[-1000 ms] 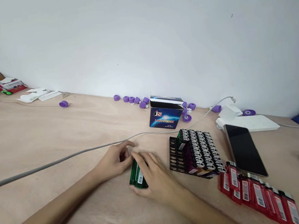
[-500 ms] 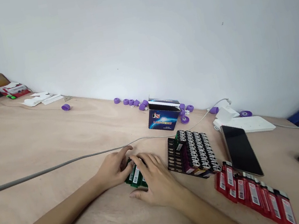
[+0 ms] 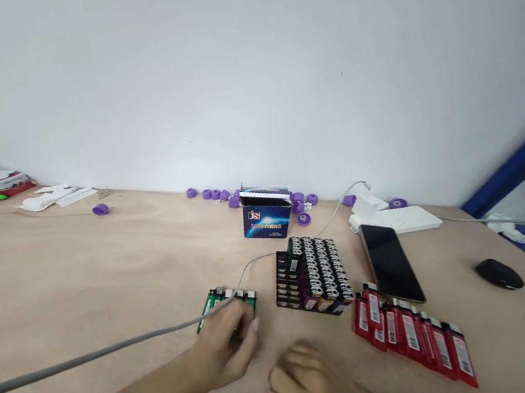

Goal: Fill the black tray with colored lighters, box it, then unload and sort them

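My left hand is curled over the front of a row of green lighters, with thumb and fingers bent together; what lies between them is hidden. Metal tops of the lighters show beyond the fingers. A grey cable crosses over the green lighters and touches the fingers. My right hand, blurred, is curled low in front, right of my left hand; its palm side is hidden. A black tray of upright lighters stands behind it, its left part showing vacant slots. Several red lighters lie to the right.
A blue lighter box stands near the wall among purple caps. Right of the tray lie a phone, a white power strip and a black mouse. White paper lies far left.
My right hand has left the green lighters and moved toward the front right, now curled. The cable has shifted nearer, over the lighters. The view has turned slightly right.
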